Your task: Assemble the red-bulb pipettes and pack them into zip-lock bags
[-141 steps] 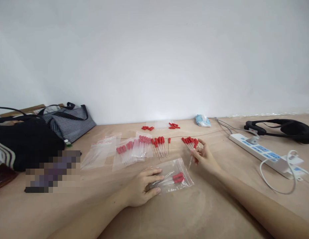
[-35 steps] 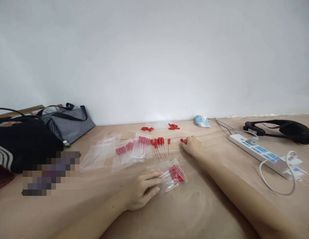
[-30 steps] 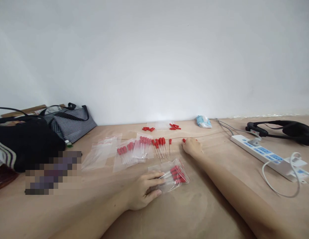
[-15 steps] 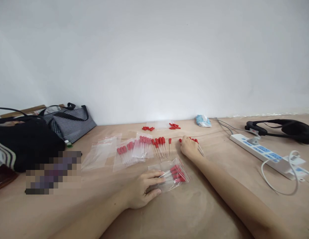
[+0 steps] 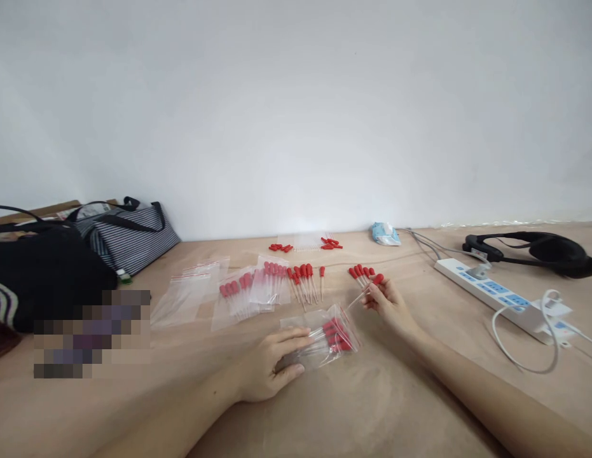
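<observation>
My left hand [image 5: 269, 364] holds a clear plastic zip bag [image 5: 317, 359] against the table, fingers reaching over its left end and thumb on its near side. Inside the bag lie several droppers with red bulbs [image 5: 337, 334], bulbs towards the bag's right end, where the red zip line is. My right hand [image 5: 388, 304] pinches a single dropper [image 5: 378, 279] below its red bulb. Its clear tip points down and left towards that right end; whether it touches the bag I cannot tell. Just behind my right hand lie several loose droppers [image 5: 357, 271].
Left of centre are more loose droppers [image 5: 306, 272], filled zip bags [image 5: 231, 304] and flat zip bags [image 5: 184, 296]. Red pieces [image 5: 331, 243] lie by the wall. Bags [image 5: 133, 235] stand at left. A power strip [image 5: 491, 289] with cables and a black headset [image 5: 538, 248] are at right.
My right hand has drawn back from the loose droppers towards me and now has one dropper in its fingers. My left hand and the bag stay in place.
</observation>
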{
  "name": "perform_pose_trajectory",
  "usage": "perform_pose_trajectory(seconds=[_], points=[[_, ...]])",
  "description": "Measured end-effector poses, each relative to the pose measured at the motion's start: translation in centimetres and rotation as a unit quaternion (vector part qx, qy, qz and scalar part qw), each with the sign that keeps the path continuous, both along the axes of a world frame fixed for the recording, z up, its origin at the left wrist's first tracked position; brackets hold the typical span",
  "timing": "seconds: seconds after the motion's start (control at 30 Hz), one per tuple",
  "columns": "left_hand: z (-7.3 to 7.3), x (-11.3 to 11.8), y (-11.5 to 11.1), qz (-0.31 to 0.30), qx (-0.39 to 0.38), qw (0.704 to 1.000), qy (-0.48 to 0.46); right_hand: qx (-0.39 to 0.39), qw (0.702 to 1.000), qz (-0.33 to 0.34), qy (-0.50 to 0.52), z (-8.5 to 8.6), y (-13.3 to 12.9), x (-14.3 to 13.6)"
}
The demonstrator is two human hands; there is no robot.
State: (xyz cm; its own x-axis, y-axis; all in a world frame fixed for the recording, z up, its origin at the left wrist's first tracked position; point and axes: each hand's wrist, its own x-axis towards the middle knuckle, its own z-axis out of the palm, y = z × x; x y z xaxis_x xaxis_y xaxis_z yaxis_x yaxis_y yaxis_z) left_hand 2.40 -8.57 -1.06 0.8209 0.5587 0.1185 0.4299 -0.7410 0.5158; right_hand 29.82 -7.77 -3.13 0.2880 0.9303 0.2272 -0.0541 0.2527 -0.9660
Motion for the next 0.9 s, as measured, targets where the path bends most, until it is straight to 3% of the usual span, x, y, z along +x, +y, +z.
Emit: perform_pose_trajectory(seconds=[0.3, 0.47, 0.67, 0.9], points=[[0.1, 0.0, 0.1, 0.010, -0.008, 1.000, 0.006, 0.018, 1.000, 0.004, 0.020, -0.5, -0.6, -1.6], [0.3, 0.1, -0.1, 0.015, -0.009, 1.000, 0.007, -0.025, 0.998, 0.050, 0.004, -0.4, -1.4, -2.1], [0.3, 0.2, 0.0, 0.017, -0.005, 1.000, 0.012, -0.085, 0.996, 0.011, 0.025, 0.2, -1.8, -2.6], [0.5, 0.4, 0.0, 0.019, -0.001, 1.000, 0.008, -0.078, 0.990, 0.092, -0.074, -1.4, -0.9, -3.1]])
